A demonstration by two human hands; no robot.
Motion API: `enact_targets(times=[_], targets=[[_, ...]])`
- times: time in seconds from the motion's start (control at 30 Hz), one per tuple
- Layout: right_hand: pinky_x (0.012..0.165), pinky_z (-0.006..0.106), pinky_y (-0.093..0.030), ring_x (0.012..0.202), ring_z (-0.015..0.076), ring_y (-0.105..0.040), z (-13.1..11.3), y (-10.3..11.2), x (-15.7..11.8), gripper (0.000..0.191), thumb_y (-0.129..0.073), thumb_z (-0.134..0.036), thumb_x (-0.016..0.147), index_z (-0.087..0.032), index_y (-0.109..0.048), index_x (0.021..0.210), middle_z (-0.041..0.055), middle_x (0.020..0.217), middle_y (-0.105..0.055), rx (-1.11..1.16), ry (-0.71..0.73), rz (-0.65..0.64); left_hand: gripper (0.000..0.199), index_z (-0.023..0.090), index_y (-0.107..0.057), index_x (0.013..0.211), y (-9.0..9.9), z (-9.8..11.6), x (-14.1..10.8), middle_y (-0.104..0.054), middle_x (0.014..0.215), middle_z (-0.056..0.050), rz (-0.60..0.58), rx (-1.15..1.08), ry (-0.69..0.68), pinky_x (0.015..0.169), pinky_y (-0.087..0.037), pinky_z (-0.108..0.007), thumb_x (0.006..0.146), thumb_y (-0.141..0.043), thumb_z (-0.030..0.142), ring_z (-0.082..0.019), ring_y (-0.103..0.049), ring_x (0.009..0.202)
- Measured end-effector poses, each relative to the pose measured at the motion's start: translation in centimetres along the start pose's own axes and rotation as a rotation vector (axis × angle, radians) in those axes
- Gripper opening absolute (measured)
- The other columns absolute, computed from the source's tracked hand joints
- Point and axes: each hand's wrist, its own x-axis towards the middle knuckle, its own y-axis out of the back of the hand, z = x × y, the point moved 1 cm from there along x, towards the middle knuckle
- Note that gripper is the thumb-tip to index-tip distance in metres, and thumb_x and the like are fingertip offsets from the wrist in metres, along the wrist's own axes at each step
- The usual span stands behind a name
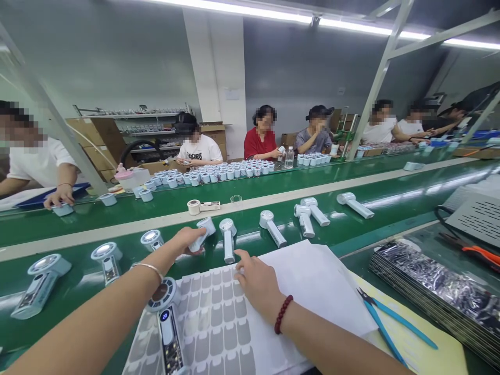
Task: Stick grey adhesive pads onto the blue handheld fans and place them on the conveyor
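Note:
My left hand [190,240] reaches over the green conveyor belt, its fingers wrapped round the handle of a pale blue handheld fan [206,225]. My right hand [255,281] is over the edge of a sheet of grey die-cut stickers [219,317], beside white backing paper [308,281]. Its thumb and fingers are apart and nothing shows in them. Just beyond its fingertips lies another handheld fan [228,242]; whether they touch is unclear. Below my left forearm, a fan with a lit display and exposed circuit board [167,323] rests on the sticker sheet.
More handheld fans [273,229] lie along the belt [250,221] on both sides. Blue-handled nippers [402,323], stacked packed trays [433,297] and orange-handled pliers [472,250] are at right. Across the belt, co-workers sit behind rows of fan housings [211,174].

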Motion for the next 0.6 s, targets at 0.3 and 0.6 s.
enact_targets(times=[0.3,0.6], targets=[[0.086,0.042,-0.052,0.108,0.0261,-0.065,0.1,0.4,0.0,0.045,-0.062,-0.012,0.090,-0.019,-0.052,0.134,0.0064,0.109,-0.072,0.197,-0.084,0.023,0.029,0.015,-0.067,0.088,4.1,-1.2,-13.4,-0.057,0.056,-0.001,-0.181,-0.392,-0.191,0.038,-0.038,-0.021,0.084,-0.059,0.043,-0.010,-0.046,0.042],[0.090,0.046,-0.055,0.105,0.0244,-0.066,1.1,0.1,0.3,0.032,-0.062,-0.026,0.097,-0.017,-0.057,0.127,0.0072,0.116,-0.067,0.254,-0.108,0.068,0.031,0.010,-0.076,0.091,0.8,-8.5,-22.4,-0.074,0.078,-0.014,-0.176,-0.795,0.167,0.056,-0.056,-0.028,0.080,-0.067,0.038,-0.020,-0.067,0.060]])
